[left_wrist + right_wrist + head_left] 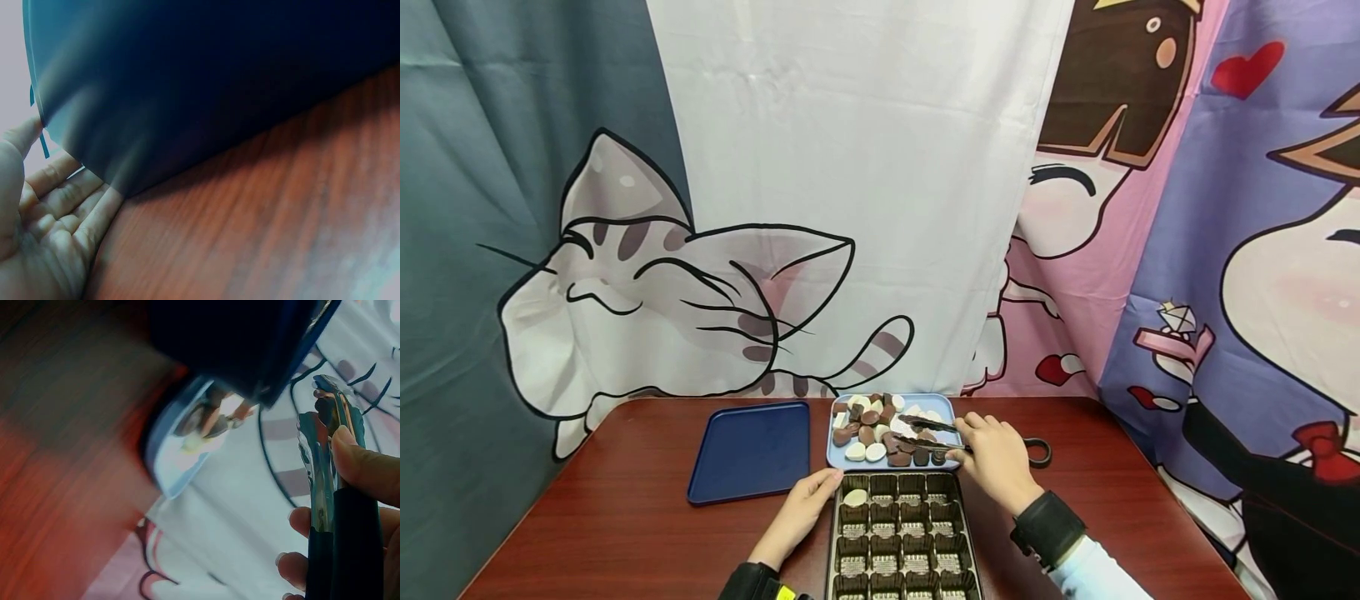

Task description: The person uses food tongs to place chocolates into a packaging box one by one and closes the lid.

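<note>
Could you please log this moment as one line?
right hand: holds tongs over chocolates; left hand: touches box corner; box: white chocolate at far left; navy tray: left of box

Gap between navy tray and blue tray (left hand in front)

The left hand reaches forward and inward from its wrist, with the palm in sight, its long fingers extended and the thumb set apart. The right hand is curled in a grip, thumb opposite bent fingers, and the sleeved right forearm slants in from the lower right.
</note>
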Demonstrator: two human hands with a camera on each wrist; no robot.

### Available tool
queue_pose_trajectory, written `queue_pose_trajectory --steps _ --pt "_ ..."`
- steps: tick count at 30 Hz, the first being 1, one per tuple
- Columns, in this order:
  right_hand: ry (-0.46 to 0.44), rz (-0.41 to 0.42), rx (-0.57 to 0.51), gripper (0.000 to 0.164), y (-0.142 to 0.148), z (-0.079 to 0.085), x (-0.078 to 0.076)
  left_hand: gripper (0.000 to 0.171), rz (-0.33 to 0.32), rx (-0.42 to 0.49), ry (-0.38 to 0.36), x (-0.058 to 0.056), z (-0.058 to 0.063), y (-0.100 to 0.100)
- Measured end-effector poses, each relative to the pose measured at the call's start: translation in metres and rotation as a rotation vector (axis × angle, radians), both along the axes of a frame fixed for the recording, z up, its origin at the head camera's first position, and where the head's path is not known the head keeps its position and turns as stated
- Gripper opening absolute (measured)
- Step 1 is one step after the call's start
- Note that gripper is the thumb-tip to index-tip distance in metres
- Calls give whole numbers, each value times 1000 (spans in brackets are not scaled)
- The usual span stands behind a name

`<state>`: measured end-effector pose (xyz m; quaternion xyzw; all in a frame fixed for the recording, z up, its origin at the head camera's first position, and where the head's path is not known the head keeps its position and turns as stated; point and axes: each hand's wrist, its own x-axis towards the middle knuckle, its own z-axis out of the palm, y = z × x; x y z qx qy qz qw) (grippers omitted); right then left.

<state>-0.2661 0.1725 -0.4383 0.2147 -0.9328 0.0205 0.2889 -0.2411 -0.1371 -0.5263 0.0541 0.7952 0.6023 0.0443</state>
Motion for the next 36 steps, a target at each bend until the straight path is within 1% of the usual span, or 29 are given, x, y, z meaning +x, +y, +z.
queue_pose_trajectory --steps 6,12,18,22,29,32,36 --pt "-68 -70 -37 49 11 -13 -15 43 -4 -1 9 0 0 0" --pt "-155 -130 -40 46 17 -21 -27 44 -6 2 6 -1 1 0" --pt "-204 -147 -27 44 17 -25 -35 45 -9 4 -3 0 2 0" --pt "-192 -140 -18 41 15 -24 -39 46 -2 1 -12 0 2 -1" --pt "-165 -134 -15 33 11 -26 -46 43 2 6 -2 0 1 0" --pt "-112 -127 -4 30 11 -29 -48 44 -5 12 -3 0 0 0" --pt "-15 -117 35 32 11 -34 -51 45 -12 7 -3 -1 -1 -1"
